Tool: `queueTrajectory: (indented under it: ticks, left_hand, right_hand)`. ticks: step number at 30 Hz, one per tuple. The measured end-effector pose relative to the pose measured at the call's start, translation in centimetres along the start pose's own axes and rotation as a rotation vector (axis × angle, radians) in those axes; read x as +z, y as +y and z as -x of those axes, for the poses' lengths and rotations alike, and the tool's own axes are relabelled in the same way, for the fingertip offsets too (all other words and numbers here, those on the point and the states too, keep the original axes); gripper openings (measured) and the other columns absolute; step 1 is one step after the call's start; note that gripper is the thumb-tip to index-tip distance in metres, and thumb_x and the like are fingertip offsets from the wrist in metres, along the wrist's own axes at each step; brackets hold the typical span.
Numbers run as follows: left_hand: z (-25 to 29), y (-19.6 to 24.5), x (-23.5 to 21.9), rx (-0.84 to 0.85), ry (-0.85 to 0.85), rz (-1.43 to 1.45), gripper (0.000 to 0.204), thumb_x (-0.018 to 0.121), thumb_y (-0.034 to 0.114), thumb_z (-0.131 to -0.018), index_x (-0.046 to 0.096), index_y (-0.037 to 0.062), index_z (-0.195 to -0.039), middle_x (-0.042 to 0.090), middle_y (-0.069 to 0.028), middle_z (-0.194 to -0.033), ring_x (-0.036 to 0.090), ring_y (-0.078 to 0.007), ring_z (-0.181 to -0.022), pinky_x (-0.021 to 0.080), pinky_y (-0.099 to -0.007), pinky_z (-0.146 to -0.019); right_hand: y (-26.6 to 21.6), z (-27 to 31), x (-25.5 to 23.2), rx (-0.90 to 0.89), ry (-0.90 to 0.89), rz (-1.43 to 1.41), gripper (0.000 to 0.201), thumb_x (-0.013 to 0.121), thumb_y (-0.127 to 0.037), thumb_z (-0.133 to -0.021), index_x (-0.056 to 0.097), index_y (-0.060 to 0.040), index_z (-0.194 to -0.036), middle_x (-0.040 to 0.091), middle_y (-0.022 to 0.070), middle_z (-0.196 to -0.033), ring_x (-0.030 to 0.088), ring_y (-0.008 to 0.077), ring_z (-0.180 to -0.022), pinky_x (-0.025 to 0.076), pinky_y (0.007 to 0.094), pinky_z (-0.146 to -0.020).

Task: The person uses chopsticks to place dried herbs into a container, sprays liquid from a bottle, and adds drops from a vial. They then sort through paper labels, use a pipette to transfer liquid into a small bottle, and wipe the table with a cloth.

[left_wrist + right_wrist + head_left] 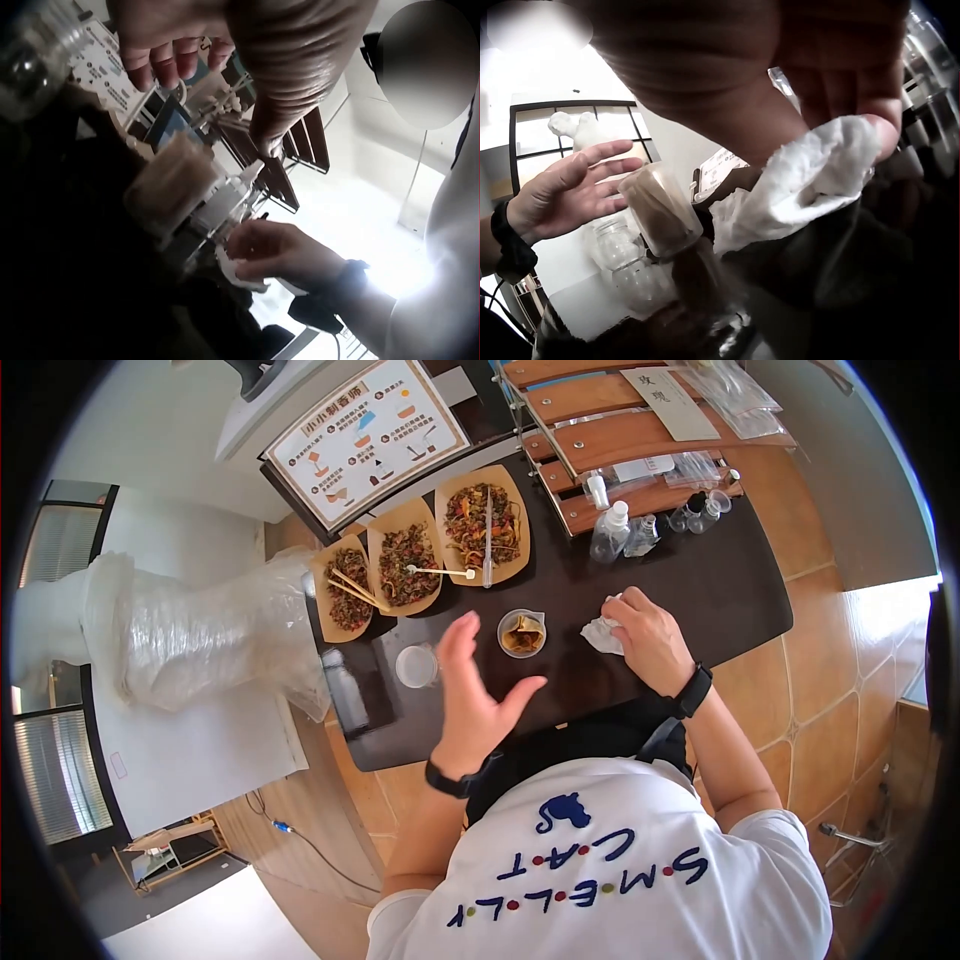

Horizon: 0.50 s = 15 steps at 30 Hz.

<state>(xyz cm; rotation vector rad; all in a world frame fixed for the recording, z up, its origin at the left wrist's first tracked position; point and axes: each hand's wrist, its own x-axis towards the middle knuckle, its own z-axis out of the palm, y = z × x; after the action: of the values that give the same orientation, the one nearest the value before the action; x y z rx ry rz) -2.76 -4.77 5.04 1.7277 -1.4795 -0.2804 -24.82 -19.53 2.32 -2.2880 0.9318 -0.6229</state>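
Observation:
My left hand (475, 705) is held with fingers and thumb spread, just left of a small clear plastic cup (502, 641). Brownish dried pieces lie inside the cup. The right wrist view shows the left hand's palm beside the upright cup (660, 214), with nothing in its fingers. On the cup's other side, my right hand (655, 640) pinches a crumpled white tissue (603, 637) over the dark table (560, 690). In the right wrist view the tissue (802, 180) bunches between thumb and fingers. A clear round jar (416, 666) stands left of the left hand.
Three paper trays (523, 510) of dried plant mix hold wooden sticks, a small white spoon and a plastic pipette (489, 540). Several small clear bottles (609, 540) stand by a slatted wooden rack (640, 450). An instruction sign (365, 440) stands behind; a plastic-wrapped bundle (210, 630) is at left.

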Motion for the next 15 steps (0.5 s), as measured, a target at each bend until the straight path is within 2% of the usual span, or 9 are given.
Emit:
queueTrajectory:
  ticks: [1, 4, 6, 11, 15]
  left_hand:
    - [-0.2, -0.6, 1.0, 0.036, -0.024, -0.033, 0.106, 0.094, 0.021, -0.071, 0.03, 0.0017, -0.153, 0.04, -0.0175, -0.148, 0.048, -0.0309, -0.131, 0.044, -0.0436, -0.106]
    - [-0.6, -1.9, 3.3, 0.013, -0.044, 0.044, 0.101, 0.09, 0.014, -0.076, 0.027, 0.0009, -0.154, 0.045, -0.0183, -0.145, 0.051, -0.0295, -0.13, 0.045, -0.0418, -0.106]
    - [-0.4, -3.0, 4.2, -0.054, -0.066, 0.191, 0.093, 0.083, 0.006, -0.081, 0.025, -0.0001, -0.154, 0.051, -0.0187, -0.139, 0.056, -0.0278, -0.124, 0.046, -0.0393, -0.105]
    - [1.0, -2.3, 3.0, -0.108, -0.018, 0.26, 0.086, 0.077, -0.001, -0.084, 0.025, -0.0004, -0.153, 0.056, -0.0185, -0.134, 0.059, -0.0265, -0.119, 0.046, -0.0374, -0.105]
    - [3.9, -1.6, 0.5, -0.157, 0.028, 0.222, 0.084, 0.075, -0.002, -0.084, 0.027, 0.0006, -0.153, 0.057, -0.0197, -0.134, 0.058, -0.0262, -0.12, 0.045, -0.0372, -0.105]
  right_hand:
    - [0.2, -0.2, 0.4, -0.038, -0.011, -0.002, 0.017, 0.067, 0.005, -0.081, 0.061, -0.0039, -0.094, 0.056, 0.0125, -0.096, 0.063, 0.0352, -0.088, 0.052, 0.0434, -0.076]
    - [-0.4, -1.0, 0.5, -0.088, 0.006, -0.019, 0.012, 0.065, 0.004, -0.083, 0.061, -0.0033, -0.092, 0.056, 0.0128, -0.094, 0.063, 0.0356, -0.086, 0.052, 0.0437, -0.075]
    - [-1.2, -1.9, 0.1, -0.1, 0.033, -0.033, 0.011, 0.064, 0.004, -0.084, 0.061, -0.0029, -0.092, 0.056, 0.013, -0.094, 0.063, 0.0358, -0.085, 0.052, 0.0439, -0.075]
    - [-2.5, -4.8, 0.8, -0.189, 0.07, -0.096, 0.012, 0.064, 0.003, -0.085, 0.062, -0.0025, -0.095, 0.056, 0.0135, -0.096, 0.062, 0.0363, -0.086, 0.052, 0.0442, -0.076]
    - [-1.6, -6.5, 3.8, -0.256, 0.059, -0.03, 0.013, 0.066, 0.001, -0.084, 0.063, -0.001, -0.096, 0.057, 0.0138, -0.098, 0.063, 0.036, -0.086, 0.053, 0.0432, -0.078]
